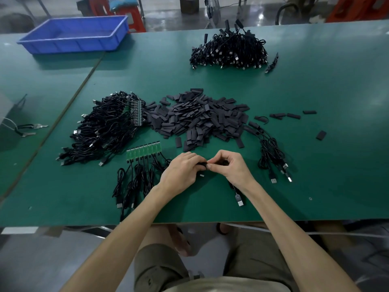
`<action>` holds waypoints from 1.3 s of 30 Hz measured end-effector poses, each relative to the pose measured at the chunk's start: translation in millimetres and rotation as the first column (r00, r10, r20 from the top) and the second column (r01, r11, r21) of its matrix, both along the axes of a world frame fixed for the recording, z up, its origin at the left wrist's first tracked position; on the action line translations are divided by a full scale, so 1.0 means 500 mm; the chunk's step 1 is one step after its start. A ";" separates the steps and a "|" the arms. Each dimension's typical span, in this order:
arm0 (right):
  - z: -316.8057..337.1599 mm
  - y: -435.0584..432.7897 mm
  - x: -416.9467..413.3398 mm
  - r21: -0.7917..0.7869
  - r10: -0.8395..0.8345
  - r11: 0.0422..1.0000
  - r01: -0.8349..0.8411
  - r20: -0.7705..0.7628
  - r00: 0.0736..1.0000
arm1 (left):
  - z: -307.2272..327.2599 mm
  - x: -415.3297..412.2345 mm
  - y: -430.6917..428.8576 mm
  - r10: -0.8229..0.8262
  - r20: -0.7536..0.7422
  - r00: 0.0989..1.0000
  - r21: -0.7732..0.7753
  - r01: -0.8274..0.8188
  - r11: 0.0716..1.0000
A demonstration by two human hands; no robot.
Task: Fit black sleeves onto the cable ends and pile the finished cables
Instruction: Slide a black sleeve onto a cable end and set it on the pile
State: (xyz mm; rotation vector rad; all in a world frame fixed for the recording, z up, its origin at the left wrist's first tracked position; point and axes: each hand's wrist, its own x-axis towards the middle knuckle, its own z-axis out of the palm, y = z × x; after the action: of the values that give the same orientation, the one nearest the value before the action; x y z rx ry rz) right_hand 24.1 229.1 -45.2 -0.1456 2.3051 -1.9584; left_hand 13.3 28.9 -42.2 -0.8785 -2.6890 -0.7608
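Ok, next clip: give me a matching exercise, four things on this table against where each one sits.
Things:
1 blue tray
2 loose sleeves
3 green board strip
4 finished cable pile

Places:
A centre of the table
B far left corner
C front, left of centre
D far side, right of centre

Pairs: 1-B; 2-A; 3-C; 4-D

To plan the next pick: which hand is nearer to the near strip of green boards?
Left. The left hand is just right of the green board strip; the right hand is farther right.
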 end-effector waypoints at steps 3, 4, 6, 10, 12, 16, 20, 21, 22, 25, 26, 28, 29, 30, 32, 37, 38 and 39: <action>-0.004 -0.001 -0.001 0.029 -0.020 0.999 0.020 -0.002 1.000 | -0.001 0.002 0.001 0.003 -0.013 1.000 0.013 -0.003 1.000; -0.005 -0.001 -0.001 0.034 -0.025 0.999 0.025 -0.002 1.000 | -0.001 0.003 0.001 0.000 -0.027 1.000 0.021 0.000 1.000; -0.004 -0.001 -0.002 0.029 -0.030 0.999 0.030 0.002 1.000 | -0.002 0.004 0.001 -0.009 -0.051 0.999 0.034 0.011 0.999; 0.000 0.003 -0.002 0.018 -0.049 0.999 0.048 0.016 0.999 | -0.003 0.006 0.001 -0.024 -0.100 0.995 0.049 0.029 0.998; 0.000 0.004 -0.001 0.005 -0.055 0.998 0.055 0.015 0.998 | -0.003 0.008 0.001 -0.022 -0.115 0.993 0.053 0.029 0.998; -0.002 0.001 0.001 -0.014 -0.082 0.997 0.082 -0.009 0.997 | -0.001 0.009 0.001 0.025 -0.044 0.999 0.102 -0.020 0.995; -0.002 0.002 0.005 -0.005 -0.072 0.997 0.072 -0.033 0.997 | 0.003 0.006 0.000 0.103 0.048 0.994 0.162 -0.109 0.981; -0.002 0.001 0.006 0.004 -0.073 0.997 0.074 -0.037 0.997 | 0.003 0.005 -0.001 0.108 0.061 0.992 0.169 -0.117 0.979; -0.002 0.001 0.007 0.012 -0.079 0.997 0.079 -0.038 0.996 | 0.003 0.005 -0.001 0.109 0.070 0.992 0.170 -0.119 0.978; -0.001 0.000 0.008 0.039 -0.111 0.993 0.113 -0.048 0.993 | 0.003 0.005 -0.001 0.110 0.080 0.991 0.163 -0.122 0.979; -0.001 0.000 0.008 0.047 -0.119 0.991 0.122 -0.054 0.991 | 0.002 0.005 -0.001 0.111 0.082 0.990 0.164 -0.123 0.979; -0.002 0.000 0.009 0.058 -0.128 0.990 0.132 -0.067 0.990 | 0.002 0.006 0.000 0.113 0.086 0.990 0.163 -0.126 0.979; -0.003 0.000 0.009 0.059 -0.132 0.989 0.136 -0.070 0.989 | 0.002 0.006 0.000 0.114 0.082 0.990 0.162 -0.126 0.979; -0.003 0.000 0.009 0.057 -0.136 0.988 0.140 -0.070 0.988 | 0.002 0.006 0.000 0.114 0.077 0.991 0.165 -0.125 0.978; -0.004 -0.001 0.009 0.046 -0.142 0.988 0.145 -0.064 0.988 | 0.003 0.007 -0.001 0.112 0.074 0.991 0.179 -0.124 0.976; -0.006 0.002 0.008 0.027 -0.136 0.990 0.137 -0.041 0.990 | 0.002 0.009 -0.002 0.104 0.077 0.992 0.189 -0.117 0.975; -0.006 0.002 0.007 0.031 -0.134 0.990 0.136 -0.038 0.990 | 0.002 0.009 -0.003 0.101 0.078 0.992 0.189 -0.114 0.975; -0.005 0.002 0.007 0.033 -0.132 0.991 0.133 -0.037 0.991 | 0.002 0.009 -0.003 0.099 0.074 0.992 0.186 -0.111 0.976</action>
State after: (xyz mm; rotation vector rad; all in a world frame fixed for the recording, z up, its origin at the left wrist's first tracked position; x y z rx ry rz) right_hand 27.5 230.3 -48.0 -0.0238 2.4287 -1.9879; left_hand 18.0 27.5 -41.0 -0.6719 -2.6372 -1.0160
